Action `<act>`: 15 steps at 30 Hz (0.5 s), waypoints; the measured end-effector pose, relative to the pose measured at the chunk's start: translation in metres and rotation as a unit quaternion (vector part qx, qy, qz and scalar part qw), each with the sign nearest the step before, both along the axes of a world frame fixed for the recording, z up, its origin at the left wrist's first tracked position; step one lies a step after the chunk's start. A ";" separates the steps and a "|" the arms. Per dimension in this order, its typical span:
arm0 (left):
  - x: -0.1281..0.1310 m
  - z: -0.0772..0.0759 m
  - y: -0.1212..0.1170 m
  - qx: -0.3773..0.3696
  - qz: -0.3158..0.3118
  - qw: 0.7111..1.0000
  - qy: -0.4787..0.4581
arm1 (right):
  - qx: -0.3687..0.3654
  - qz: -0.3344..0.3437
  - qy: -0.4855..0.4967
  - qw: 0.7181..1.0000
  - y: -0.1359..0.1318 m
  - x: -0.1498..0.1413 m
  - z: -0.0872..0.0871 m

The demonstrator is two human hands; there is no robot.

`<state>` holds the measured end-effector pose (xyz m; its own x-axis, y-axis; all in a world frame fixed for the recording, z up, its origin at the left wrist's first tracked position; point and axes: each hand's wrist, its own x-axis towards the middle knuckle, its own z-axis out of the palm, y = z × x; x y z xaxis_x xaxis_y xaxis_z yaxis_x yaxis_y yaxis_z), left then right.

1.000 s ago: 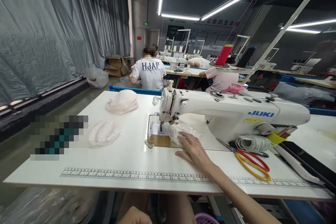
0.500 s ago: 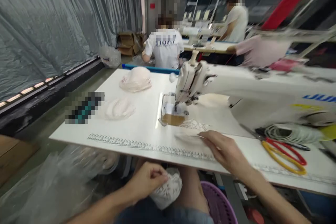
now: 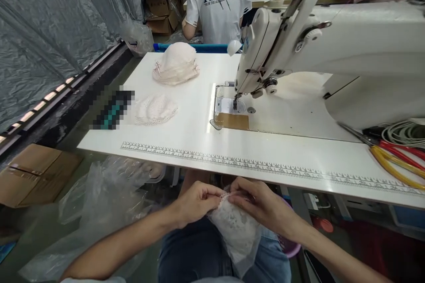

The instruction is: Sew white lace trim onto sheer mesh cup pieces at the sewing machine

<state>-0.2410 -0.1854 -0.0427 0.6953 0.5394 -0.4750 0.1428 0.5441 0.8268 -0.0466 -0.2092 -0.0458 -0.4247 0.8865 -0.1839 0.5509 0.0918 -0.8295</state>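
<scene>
Over my lap, in front of the table edge, hangs a piece of white lace fabric (image 3: pixel 235 225). My left hand (image 3: pixel 199 203) pinches its upper edge from the left. Close beside it, my right hand (image 3: pixel 257 201) grips the same edge from the right, fingertips nearly meeting the left ones. The sewing machine (image 3: pixel 265 53) stands beyond my hands, its needle area free of fabric. Two pale pink pieces lie on the table to the left: a rounded, cup-like stack (image 3: pixel 175 64) at the back and a flatter lace-edged piece (image 3: pixel 156 109) nearer.
A printed ruler runs along the front of the white table (image 3: pixel 186 141). Yellow-and-red-handled scissors (image 3: pixel 388 154) lie at right near a coiled cord (image 3: pixel 405 132). Plastic bags (image 3: pixel 99 203) and a cardboard box (image 3: pixel 33 174) sit on the floor left. A co-worker (image 3: pixel 219 4) sits ahead.
My right hand has left the tabletop, taking the lace there off it, and joined my left hand at the lace over my lap. The view has tilted down and closer to the machine.
</scene>
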 end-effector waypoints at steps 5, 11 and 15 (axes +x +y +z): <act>-0.009 0.001 -0.002 0.009 0.007 1.000 0.004 | -0.015 0.017 0.026 0.999 -0.002 -0.003 -0.009; -0.011 -0.007 -0.006 0.072 0.010 0.995 0.070 | -0.021 0.024 0.016 0.999 -0.003 -0.005 -0.003; -0.018 -0.011 -0.004 0.057 -0.010 0.995 0.075 | -0.057 0.045 0.013 0.997 -0.002 -0.003 0.002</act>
<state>-0.2591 -0.1898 -0.0539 0.6317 0.5832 -0.5108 0.2797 0.4430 0.8518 -0.0495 -0.2114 -0.0441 -0.5069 0.8190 -0.2689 0.5233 0.0445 -0.8510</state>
